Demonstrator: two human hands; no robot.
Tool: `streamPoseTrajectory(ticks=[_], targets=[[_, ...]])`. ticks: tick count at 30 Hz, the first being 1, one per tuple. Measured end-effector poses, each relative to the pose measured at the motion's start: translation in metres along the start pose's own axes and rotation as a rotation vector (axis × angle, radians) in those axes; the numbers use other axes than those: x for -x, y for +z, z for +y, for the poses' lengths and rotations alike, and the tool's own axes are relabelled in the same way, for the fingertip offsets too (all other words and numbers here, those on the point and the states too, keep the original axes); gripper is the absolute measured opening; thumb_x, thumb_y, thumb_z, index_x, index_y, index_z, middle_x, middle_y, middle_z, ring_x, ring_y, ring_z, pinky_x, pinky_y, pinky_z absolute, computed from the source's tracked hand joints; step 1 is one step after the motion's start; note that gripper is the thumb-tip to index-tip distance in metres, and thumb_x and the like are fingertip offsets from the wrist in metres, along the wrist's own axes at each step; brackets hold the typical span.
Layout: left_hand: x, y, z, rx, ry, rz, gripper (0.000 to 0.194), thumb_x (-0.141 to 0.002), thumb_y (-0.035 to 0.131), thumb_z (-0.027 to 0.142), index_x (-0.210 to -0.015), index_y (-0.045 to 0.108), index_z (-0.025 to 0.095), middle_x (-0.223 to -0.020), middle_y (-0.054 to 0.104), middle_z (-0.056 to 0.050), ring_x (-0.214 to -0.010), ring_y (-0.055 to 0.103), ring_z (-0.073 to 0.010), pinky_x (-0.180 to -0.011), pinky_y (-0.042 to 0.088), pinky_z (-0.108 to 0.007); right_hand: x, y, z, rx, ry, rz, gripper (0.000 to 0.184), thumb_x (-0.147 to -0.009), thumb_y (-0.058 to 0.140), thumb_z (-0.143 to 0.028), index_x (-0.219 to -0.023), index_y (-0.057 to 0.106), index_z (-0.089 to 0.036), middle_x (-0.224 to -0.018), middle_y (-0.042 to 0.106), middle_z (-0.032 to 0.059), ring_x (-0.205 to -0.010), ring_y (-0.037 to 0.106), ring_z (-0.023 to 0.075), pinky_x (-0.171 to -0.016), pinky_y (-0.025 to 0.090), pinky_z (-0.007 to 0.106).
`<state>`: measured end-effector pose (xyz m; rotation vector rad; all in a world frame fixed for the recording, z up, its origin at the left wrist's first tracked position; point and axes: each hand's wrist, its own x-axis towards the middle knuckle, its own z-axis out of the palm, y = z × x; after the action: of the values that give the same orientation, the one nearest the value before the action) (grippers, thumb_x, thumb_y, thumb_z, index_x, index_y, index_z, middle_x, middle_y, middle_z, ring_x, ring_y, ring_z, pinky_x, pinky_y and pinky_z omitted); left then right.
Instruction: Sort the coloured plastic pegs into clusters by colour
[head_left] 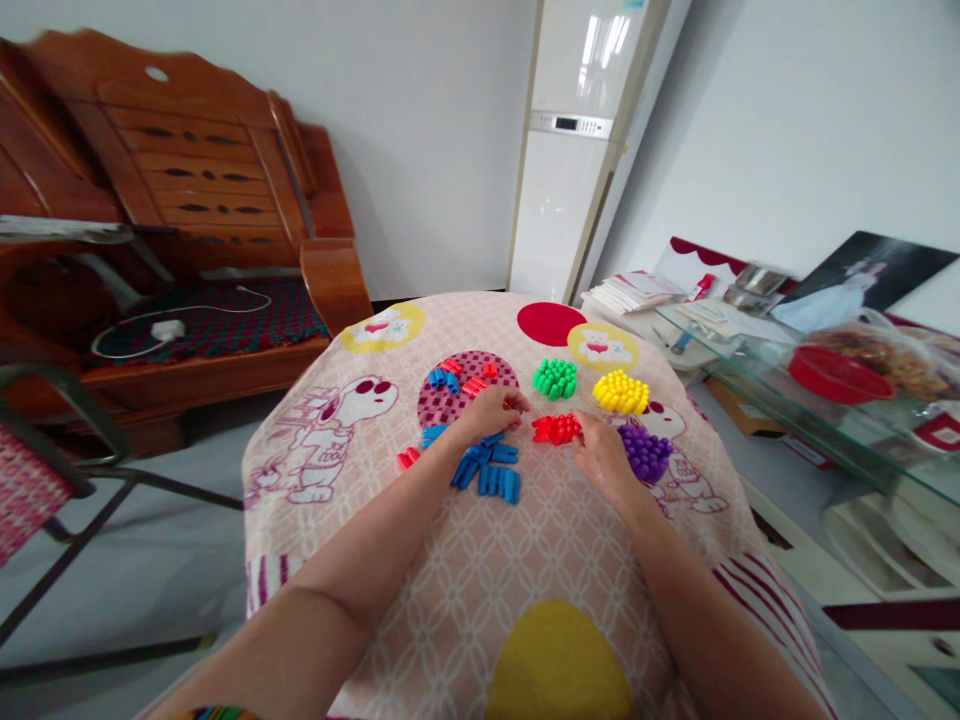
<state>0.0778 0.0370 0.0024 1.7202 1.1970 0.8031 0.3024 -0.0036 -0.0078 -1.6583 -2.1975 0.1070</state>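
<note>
My left hand (496, 413) is closed in a pinch, with a bit of a small red plastic piece showing at its fingertips. Below it lie several loose blue plastic pieces (499, 483), like short tubes, on their sides. At the right edge of a red cluster (553, 430) of small plastic pieces is my right hand (604, 455), its fingers curled together; what they grip is hidden. A purple cluster (643, 453) sits just right of that hand. Farther back stand a green cluster (555, 379) and a yellow cluster (621, 392).
Loose red pieces (475, 385) and a few blue ones lie on the left part of the patterned tablecloth (420, 600). A glass-topped side table (765, 370) with a red bowl (840, 376) stands right. A wooden bench (202, 200) is at the left, a tall white cabinet unit (559, 210) behind.
</note>
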Motion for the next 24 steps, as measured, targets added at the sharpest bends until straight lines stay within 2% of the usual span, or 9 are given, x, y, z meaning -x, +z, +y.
streamPoseTrajectory(ticks=[2,6,9,12,14,20,24], targets=[[0.002,0.001,0.006,-0.14,0.123,0.055,0.023,-0.072,0.058,0.007,-0.091,0.069,0.013,-0.08,0.071,-0.003,-0.068,0.066,-0.0126,-0.064,0.052,-0.023,0.0,0.001,0.001,-0.005,-0.009,0.007,0.041,-0.083,0.047,-0.006,-0.119,0.064,-0.011,-0.101,0.07,0.0137,-0.098,0.064,0.0238,-0.084,0.045,0.03],[0.008,0.014,0.021,-0.324,0.301,-0.008,0.029,-0.073,0.069,0.019,-0.101,0.068,0.015,-0.105,0.071,-0.007,-0.076,0.067,-0.0136,-0.07,0.052,-0.024,0.0,0.001,0.002,-0.012,-0.012,0.008,0.043,-0.083,0.047,-0.006,-0.124,0.062,-0.01,-0.102,0.07,0.0146,-0.098,0.064,0.0244,-0.084,0.045,0.031],[0.011,0.031,0.025,-0.529,0.328,-0.009,0.036,-0.073,0.072,0.025,-0.107,0.065,0.016,-0.109,0.069,-0.01,-0.084,0.067,-0.0184,-0.074,0.052,-0.028,0.0,0.001,0.002,-0.008,-0.015,-0.002,0.042,-0.083,0.047,-0.007,-0.122,0.063,-0.01,-0.102,0.07,0.0149,-0.097,0.064,0.0246,-0.084,0.045,0.031],[0.01,0.039,0.021,-0.663,0.297,0.032,0.022,-0.08,0.064,0.025,-0.101,0.065,0.015,-0.097,0.069,-0.01,-0.087,0.066,-0.021,-0.076,0.05,-0.03,0.0,0.0,0.002,-0.008,-0.018,-0.007,0.038,-0.084,0.048,-0.008,-0.118,0.064,-0.011,-0.101,0.07,0.0144,-0.096,0.064,0.0243,-0.083,0.046,0.031],[0.008,0.036,0.017,-0.621,0.293,0.041,0.019,-0.08,0.062,0.021,-0.098,0.064,0.015,-0.092,0.069,-0.008,-0.083,0.065,-0.0189,-0.074,0.05,-0.028,0.0,0.0,0.002,-0.009,-0.02,-0.004,0.037,-0.085,0.047,-0.008,-0.117,0.065,-0.012,-0.099,0.071,0.0136,-0.095,0.064,0.0238,-0.083,0.046,0.031],[0.002,0.013,0.007,-0.312,0.263,0.008,0.03,-0.071,0.069,0.017,-0.101,0.064,0.015,-0.087,0.07,-0.001,-0.075,0.065,-0.0136,-0.068,0.049,-0.023,0.0,0.001,0.002,-0.03,-0.021,-0.004,0.036,-0.084,0.046,-0.008,-0.114,0.066,-0.013,-0.098,0.071,0.0128,-0.094,0.064,0.0227,-0.082,0.045,0.03],[0.001,0.009,0.002,-0.425,0.218,0.002,0.028,-0.069,0.07,0.017,-0.097,0.067,0.015,-0.085,0.071,-0.002,-0.077,0.065,-0.0161,-0.07,0.049,-0.024,0.0,0.001,0.003,-0.025,-0.016,-0.007,0.038,-0.085,0.046,-0.009,-0.118,0.065,-0.012,-0.101,0.071,0.0139,-0.095,0.064,0.0236,-0.082,0.045,0.03]])
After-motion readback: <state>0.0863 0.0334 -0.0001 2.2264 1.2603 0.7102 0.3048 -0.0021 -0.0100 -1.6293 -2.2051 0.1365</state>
